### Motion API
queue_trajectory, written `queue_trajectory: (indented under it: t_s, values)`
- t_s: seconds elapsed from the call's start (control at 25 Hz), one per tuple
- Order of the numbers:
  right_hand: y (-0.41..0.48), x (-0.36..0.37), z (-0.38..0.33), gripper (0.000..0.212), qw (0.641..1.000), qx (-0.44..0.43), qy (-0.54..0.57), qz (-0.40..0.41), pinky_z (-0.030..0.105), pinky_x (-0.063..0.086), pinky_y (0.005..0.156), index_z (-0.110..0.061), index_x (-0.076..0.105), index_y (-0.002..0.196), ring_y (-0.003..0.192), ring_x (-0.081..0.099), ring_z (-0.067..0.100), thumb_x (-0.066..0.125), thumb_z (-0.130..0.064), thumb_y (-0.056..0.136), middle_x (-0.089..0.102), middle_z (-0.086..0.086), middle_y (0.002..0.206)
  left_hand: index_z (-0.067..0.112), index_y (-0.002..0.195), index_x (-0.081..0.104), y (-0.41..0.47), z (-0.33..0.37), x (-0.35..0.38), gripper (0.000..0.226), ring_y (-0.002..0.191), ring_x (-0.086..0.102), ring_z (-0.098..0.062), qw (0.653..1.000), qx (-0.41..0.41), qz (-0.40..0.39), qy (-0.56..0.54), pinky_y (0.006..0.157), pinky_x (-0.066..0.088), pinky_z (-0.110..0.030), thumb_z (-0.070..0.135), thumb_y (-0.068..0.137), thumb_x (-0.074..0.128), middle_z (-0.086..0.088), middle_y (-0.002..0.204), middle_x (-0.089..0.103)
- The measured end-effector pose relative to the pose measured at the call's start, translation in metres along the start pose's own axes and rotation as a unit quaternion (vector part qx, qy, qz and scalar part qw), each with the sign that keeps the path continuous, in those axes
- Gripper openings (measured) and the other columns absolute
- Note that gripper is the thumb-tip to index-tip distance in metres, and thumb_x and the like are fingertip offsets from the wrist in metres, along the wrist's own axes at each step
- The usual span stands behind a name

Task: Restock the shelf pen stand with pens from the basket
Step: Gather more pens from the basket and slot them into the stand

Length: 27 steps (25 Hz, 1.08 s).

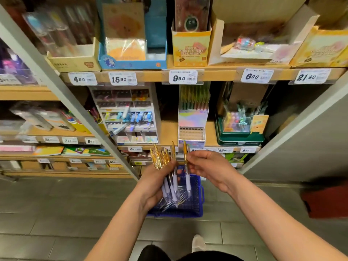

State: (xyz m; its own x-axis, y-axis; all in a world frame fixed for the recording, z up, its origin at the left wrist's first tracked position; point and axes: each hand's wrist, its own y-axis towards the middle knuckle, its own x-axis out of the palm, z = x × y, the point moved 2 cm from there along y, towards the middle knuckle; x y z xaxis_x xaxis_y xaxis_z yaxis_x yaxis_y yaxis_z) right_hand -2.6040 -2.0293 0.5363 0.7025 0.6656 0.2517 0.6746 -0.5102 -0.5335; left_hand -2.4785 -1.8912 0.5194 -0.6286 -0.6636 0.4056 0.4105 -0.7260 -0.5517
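Head view: my left hand [157, 182] has its fingers curled round a bundle of pens [163, 159], gold ends up. My right hand [211, 166] pinches a single pen [185, 157] between thumb and fingertips, just beside the bundle. The pen stand [192, 117] sits at twelve o'clock on the shelf [169, 131], and the basket [196, 205] at six, under my hands. I'd draw that pen clear, keep it upright, then aim for a free hole.

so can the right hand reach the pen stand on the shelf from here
Probably yes: the right hand pinches one pen just below the pen stand, its front holes look empty, and nothing sits between them.
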Motion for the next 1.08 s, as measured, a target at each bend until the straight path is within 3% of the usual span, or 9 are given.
queue_trajectory:
  t_s: [0.28, 0.48, 0.68, 0.8, 0.96, 1.08]
  values:
    - [0.068, -0.018, 0.007, 0.012, 0.997, -0.006, 0.025, 0.073, 0.019, 0.056, 0.067, -0.008, 0.075, 0.1, 0.072, 0.071, 0.01, 0.074, -0.013, 0.089, 0.077, 0.004, 0.083, 0.002, 0.115, 0.071, 0.082, 0.005, -0.011, 0.037, 0.086, 0.074, -0.024, 1.0, -0.004, 0.004, 0.027, 0.079, 0.059, -0.038, 0.024, 0.085, 0.076, -0.016, 0.103, 0.076]
    - [0.127, -0.011, 0.033, 0.011, 0.993, -0.021, 0.039, 0.111, 0.022, 0.059, 0.072, -0.009, 0.075, 0.098, 0.075, 0.071, 0.012, 0.074, -0.015, 0.089, 0.077, 0.005, 0.083, 0.005, 0.119, 0.072, 0.147, -0.004, -0.035, 0.028, 0.107, 0.073, -0.032, 0.999, -0.009, -0.049, 0.023, 0.09, 0.059, -0.041, 0.02, 0.095, 0.07, -0.019, 0.118, 0.074]
    - [0.178, -0.019, 0.066, 0.014, 0.992, -0.011, 0.023, 0.122, 0.028, 0.06, 0.081, -0.005, 0.073, 0.103, 0.089, 0.073, 0.023, 0.07, -0.014, 0.093, 0.077, 0.015, 0.096, 0.007, 0.113, 0.076, 0.205, -0.014, -0.06, 0.025, 0.104, 0.074, -0.032, 0.997, 0.004, -0.063, 0.051, 0.083, 0.06, -0.036, 0.023, 0.095, 0.069, -0.019, 0.115, 0.075]
    - [0.199, -0.041, 0.054, 0.013, 0.984, -0.081, -0.022, 0.155, 0.032, 0.061, 0.083, -0.007, 0.073, 0.104, 0.084, 0.073, 0.02, 0.068, -0.015, 0.094, 0.077, 0.008, 0.087, 0.011, 0.105, 0.079, 0.232, -0.023, -0.07, 0.023, 0.093, 0.075, -0.026, 0.997, 0.003, -0.039, 0.059, 0.079, 0.06, -0.035, 0.027, 0.09, 0.073, -0.013, 0.106, 0.078]
    - [0.238, -0.067, 0.005, 0.008, 0.903, -0.256, -0.176, 0.295, 0.042, 0.06, 0.086, -0.02, 0.073, 0.093, 0.081, 0.074, 0.015, 0.067, -0.024, 0.09, 0.077, 0.0, 0.08, 0.018, 0.096, 0.08, 0.262, -0.03, -0.074, 0.013, 0.083, 0.073, -0.019, 0.998, 0.022, -0.035, 0.049, 0.07, 0.059, -0.029, 0.028, 0.089, 0.075, -0.01, 0.099, 0.076]
    - [0.264, -0.058, -0.007, 0.008, 0.847, -0.34, -0.242, 0.329, 0.024, 0.058, 0.078, -0.021, 0.071, 0.093, 0.076, 0.071, 0.002, 0.068, -0.028, 0.091, 0.074, -0.009, 0.079, 0.021, 0.094, 0.081, 0.274, -0.036, -0.076, 0.01, 0.084, 0.074, -0.018, 0.998, 0.033, -0.044, 0.04, 0.07, 0.058, -0.027, 0.026, 0.088, 0.076, -0.008, 0.1, 0.077]
